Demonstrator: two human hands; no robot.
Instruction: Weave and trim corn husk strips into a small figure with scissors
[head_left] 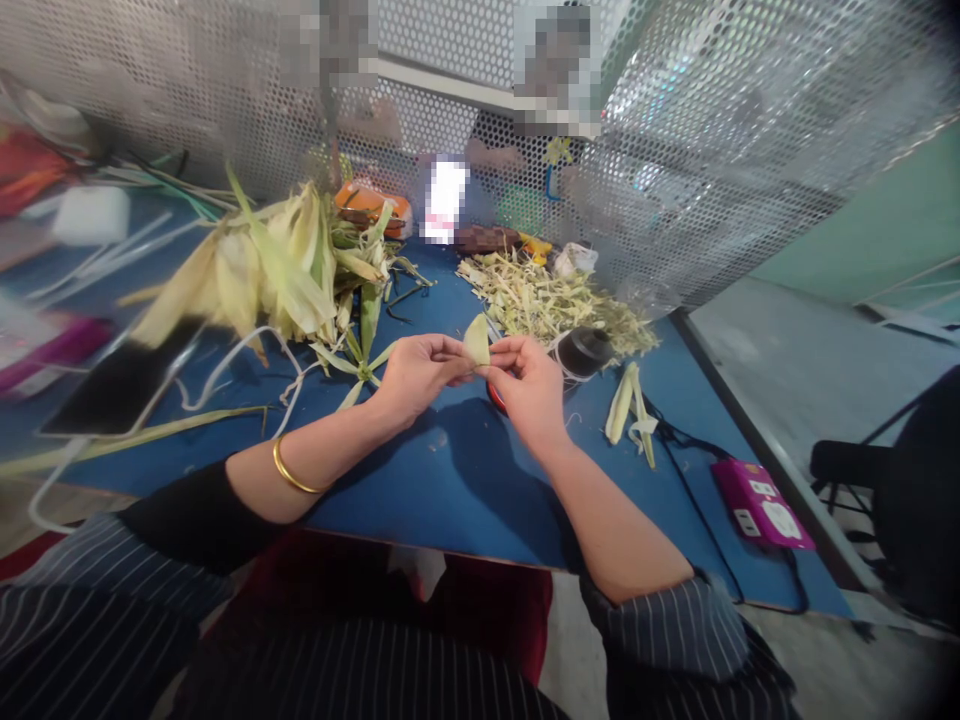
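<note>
Both hands meet above the middle of the blue table [420,490]. A small pale green husk piece [477,342] stands up between them. My left hand [420,378] pinches its lower left side, and my right hand [529,385] pinches it from the right. Something red, perhaps a scissor handle [496,398], shows partly under my right hand. Just beyond that hand is a dark spool [582,353] wound with pale thread at its base. A star-shaped husk piece [363,370] lies to the left of my left hand.
A large bundle of corn husks [277,265] lies at the left, near a dark phone [124,380] and a white cable. Husk scraps [540,295] are heaped at the back. Loose strips [632,412] and a magenta pack [761,505] lie right. A perforated metal screen [675,180] borders the back.
</note>
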